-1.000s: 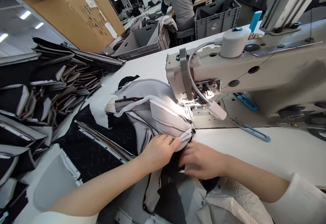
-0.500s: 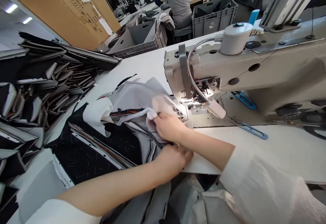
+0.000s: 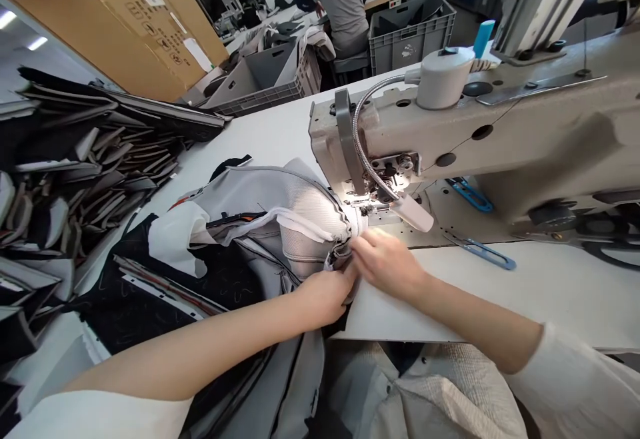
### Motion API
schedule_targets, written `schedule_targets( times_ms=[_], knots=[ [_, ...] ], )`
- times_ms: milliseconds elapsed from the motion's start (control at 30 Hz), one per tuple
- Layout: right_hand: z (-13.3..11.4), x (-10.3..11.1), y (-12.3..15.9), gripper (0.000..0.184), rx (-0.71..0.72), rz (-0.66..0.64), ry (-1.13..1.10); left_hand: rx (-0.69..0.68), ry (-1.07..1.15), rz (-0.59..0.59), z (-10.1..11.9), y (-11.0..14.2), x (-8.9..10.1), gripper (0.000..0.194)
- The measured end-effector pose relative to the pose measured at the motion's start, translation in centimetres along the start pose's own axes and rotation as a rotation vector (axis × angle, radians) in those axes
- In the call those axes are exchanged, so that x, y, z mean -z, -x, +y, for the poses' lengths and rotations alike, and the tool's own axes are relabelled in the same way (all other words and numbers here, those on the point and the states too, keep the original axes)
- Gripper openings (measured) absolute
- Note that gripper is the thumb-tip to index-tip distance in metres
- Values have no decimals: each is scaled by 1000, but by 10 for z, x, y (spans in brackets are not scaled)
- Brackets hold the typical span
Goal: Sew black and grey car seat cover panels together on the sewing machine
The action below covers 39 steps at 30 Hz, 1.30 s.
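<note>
Grey and black sewn fabric [image 3: 255, 189] lies bunched in front of the sewing machine [image 3: 465, 119], its right edge reaching under the lit needle area. My right hand [image 3: 385, 262] pinches the fabric's edge just below the presser foot. Close beside it, my left hand [image 3: 327, 296] is closed on the same edge, its fingertips partly hidden by the folds. A white strip [image 3: 300, 224] runs loosely across the fabric. Another white piece [image 3: 175, 239] lies over the black part on the left.
Two blue-handled thread snips [image 3: 485, 252] [image 3: 470, 194] lie on the machine bed and table. Stacked black and grey panels [image 3: 100, 166] fill the left side. Behind stand a cardboard box [image 3: 130, 32], grey crates [image 3: 270, 82] and a seated person [image 3: 340, 6].
My right hand has left the white strip and moved right and down to the fabric edge near the needle. My left hand has shifted slightly left. The fabric lies flatter.
</note>
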State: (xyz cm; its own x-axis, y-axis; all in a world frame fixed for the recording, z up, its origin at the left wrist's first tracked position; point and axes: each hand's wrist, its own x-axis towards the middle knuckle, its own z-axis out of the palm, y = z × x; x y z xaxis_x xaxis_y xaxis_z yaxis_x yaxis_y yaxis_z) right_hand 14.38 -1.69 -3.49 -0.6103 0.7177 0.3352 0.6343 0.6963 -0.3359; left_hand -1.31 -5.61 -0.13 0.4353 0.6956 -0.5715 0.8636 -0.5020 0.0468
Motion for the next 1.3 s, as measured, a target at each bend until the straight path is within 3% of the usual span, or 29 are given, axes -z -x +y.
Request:
schedule_targets(
  times_ms=[100, 267, 333, 400, 500, 600, 733, 800, 1000, 1300],
  knots=[
    [16, -6, 8, 19, -167, -105, 17, 15, -2, 31, 2, 1, 2, 86],
    [-9, -27, -52, 13, -102, -140, -63, 9, -17, -12, 7, 2, 1, 57],
    [-20, -31, -75, 14, -81, -140, -82, 22, -14, -1, 5, 1, 0, 57],
    [-21, -30, -79, 14, -43, -139, -111, 28, 36, 8, -3, 1, 3, 59],
    [-10, -21, -48, 15, 33, -120, -151, -16, 172, 4, -22, 3, 12, 46],
    [-6, -16, 6, 21, 86, -72, -129, -101, 319, -7, -43, 6, 22, 58],
    [-25, -26, 48, 20, 428, -8, -64, -102, 391, -20, -54, 7, 26, 73],
    [-39, -35, 52, 21, 485, 0, -48, -84, 394, -10, -50, 7, 25, 73],
    [-57, -40, 51, 30, 391, -28, 36, -61, 427, -12, -35, 8, 21, 72],
    [-34, -28, 57, 42, 403, -164, 84, 24, 393, 114, -24, -12, 32, 68]
  ],
)
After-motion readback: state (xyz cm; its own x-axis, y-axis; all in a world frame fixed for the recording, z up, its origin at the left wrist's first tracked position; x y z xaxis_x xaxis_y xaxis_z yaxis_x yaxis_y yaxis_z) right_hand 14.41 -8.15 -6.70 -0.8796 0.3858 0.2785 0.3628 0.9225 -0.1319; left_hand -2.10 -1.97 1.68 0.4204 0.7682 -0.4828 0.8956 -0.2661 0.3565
